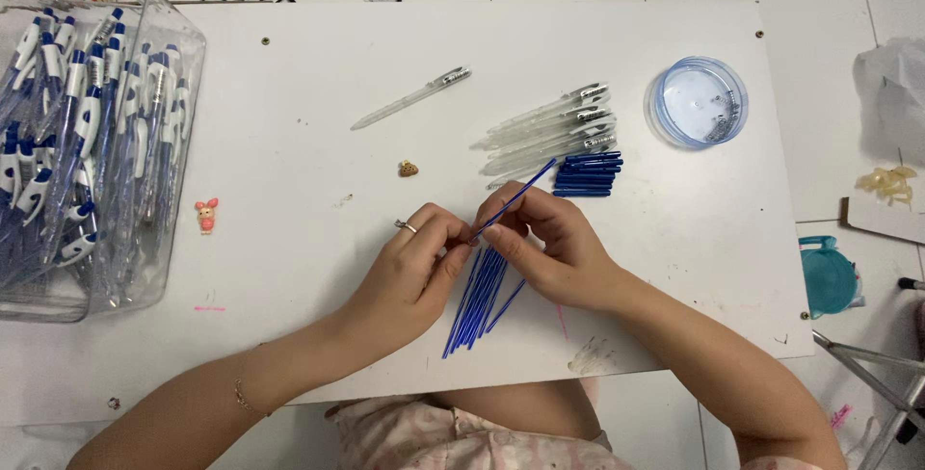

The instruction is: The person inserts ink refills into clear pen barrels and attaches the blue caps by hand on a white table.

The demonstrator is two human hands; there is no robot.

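Note:
My right hand [554, 248] pinches a thin blue ink refill [515, 198] that slants up to the right. My left hand [414, 263], with a ring on one finger, meets it at the refill's lower tip, fingers closed around that end. Below both hands lies a bundle of several blue refills [477, 301] on the white table [289, 143]. Beyond the hands sit several clear pen barrels [554, 128] and a small stack of blue pen caps [586, 174]. One clear pen barrel [409, 99] lies alone further left.
A clear plastic box [87, 143] full of blue-and-white pens stands at the left. A round blue lid [697, 102] holding small springs is at the back right. A tiny pink figure [206, 215] and a small brown charm [409, 169] lie on the table. A teal cup [827, 275] stands on the floor.

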